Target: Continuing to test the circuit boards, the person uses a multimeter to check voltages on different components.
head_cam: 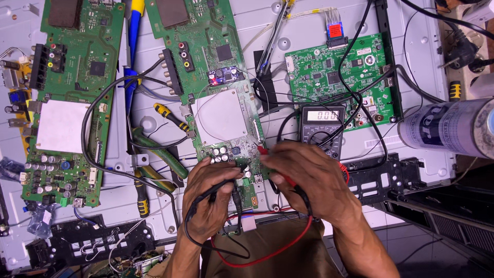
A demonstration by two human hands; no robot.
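Pinching a black probe (218,186), the left hand (208,198) is aiming toward two o'clock; the right hand (309,180) is gripping the red probe (263,150), tip toward ten o'clock, both meeting on the middle circuit board (226,123).

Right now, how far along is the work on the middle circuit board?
Done: the multimeter is switched on and its display shows a reading. In hand: the left hand holds the black probe and the right hand the red probe, both at the lower edge of the middle circuit board. Left: two other boards lie untouched; how much remains cannot be told.
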